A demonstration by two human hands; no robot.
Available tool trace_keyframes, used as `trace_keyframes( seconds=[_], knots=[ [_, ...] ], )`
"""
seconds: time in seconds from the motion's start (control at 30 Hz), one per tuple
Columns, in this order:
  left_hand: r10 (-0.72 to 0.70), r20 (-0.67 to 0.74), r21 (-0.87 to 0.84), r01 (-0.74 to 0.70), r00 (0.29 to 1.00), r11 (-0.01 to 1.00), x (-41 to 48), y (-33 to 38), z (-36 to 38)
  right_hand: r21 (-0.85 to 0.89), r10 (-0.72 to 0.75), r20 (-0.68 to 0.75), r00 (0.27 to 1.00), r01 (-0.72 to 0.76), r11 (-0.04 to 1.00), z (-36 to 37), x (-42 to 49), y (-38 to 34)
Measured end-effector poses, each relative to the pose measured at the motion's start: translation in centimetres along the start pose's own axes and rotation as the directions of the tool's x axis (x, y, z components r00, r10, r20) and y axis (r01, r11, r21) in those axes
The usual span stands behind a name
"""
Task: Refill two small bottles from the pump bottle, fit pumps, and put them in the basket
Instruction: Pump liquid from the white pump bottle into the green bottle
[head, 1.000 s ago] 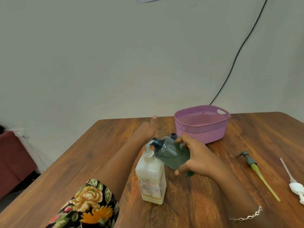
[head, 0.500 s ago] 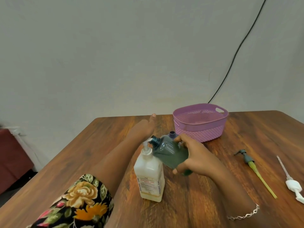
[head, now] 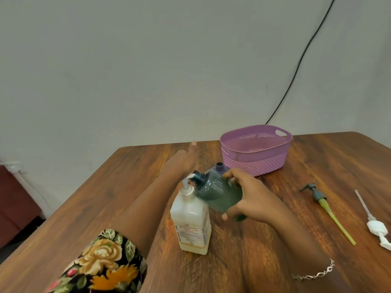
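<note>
My right hand (head: 251, 197) grips a small smoky-green bottle (head: 215, 193), tilted so its open neck meets the nozzle of the white pump bottle (head: 191, 220). My left hand (head: 182, 161) lies over the pump head with its fingers stretched out flat. A second small bottle (head: 220, 167), dark purple and uncapped, stands upright just behind, mostly hidden by the green one. The purple basket (head: 256, 163) sits behind it with nothing visible inside. A green pump (head: 323, 206) and a white pump (head: 374, 225) lie loose on the table to the right.
The wooden table (head: 110, 197) ends at its left edge near a dark red piece of furniture (head: 14, 204). A black cable (head: 296, 66) runs down the grey wall behind the basket.
The green bottle's neck has closed in on the pump nozzle. My left hand has stayed over the pump head. The view has shifted slightly.
</note>
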State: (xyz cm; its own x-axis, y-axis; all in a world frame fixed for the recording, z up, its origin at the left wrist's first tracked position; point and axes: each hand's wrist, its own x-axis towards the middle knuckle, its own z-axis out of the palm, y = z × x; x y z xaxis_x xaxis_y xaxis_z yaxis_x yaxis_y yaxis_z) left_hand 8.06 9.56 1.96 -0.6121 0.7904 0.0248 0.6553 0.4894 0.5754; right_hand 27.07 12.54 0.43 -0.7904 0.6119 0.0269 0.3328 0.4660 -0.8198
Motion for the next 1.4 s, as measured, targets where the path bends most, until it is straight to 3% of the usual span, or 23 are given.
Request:
trace_keyframes(
  seconds=[0.17,0.4,0.67,0.93,1.27,1.4],
  knots=[
    [0.042,0.015,-0.007,-0.042,0.999,0.999,-0.1,0.6,-0.3,-0.023,-0.007,-0.004,1.0,0.007,1.0,-0.3,0.1,-0.2],
    [0.005,-0.13,0.093,0.007,0.991,0.996,-0.6,-0.3,1.0,-0.096,0.009,-0.01,1.0,-0.009,0.995,0.2,0.2,0.3],
    [0.067,-0.054,0.064,-0.063,0.996,0.996,-0.6,1.0,-0.5,-0.098,-0.024,-0.018,1.0,0.023,0.995,-0.6,-0.1,-0.4],
    [0.042,-0.149,0.037,-0.037,0.988,0.999,-1.1,-0.2,0.7,-0.118,-0.003,-0.003,1.0,0.003,0.993,-0.2,0.3,0.0],
    [0.065,-0.008,-0.07,-0.065,0.998,0.995,-1.1,1.1,-0.5,-0.075,-0.035,-0.006,0.999,0.034,0.997,-0.7,0.1,-0.4],
    [0.06,-0.066,-0.056,-0.063,0.996,0.996,-1.2,0.2,0.3,-0.069,-0.012,-0.002,1.0,0.012,0.998,-0.4,0.3,-0.1]
  ],
)
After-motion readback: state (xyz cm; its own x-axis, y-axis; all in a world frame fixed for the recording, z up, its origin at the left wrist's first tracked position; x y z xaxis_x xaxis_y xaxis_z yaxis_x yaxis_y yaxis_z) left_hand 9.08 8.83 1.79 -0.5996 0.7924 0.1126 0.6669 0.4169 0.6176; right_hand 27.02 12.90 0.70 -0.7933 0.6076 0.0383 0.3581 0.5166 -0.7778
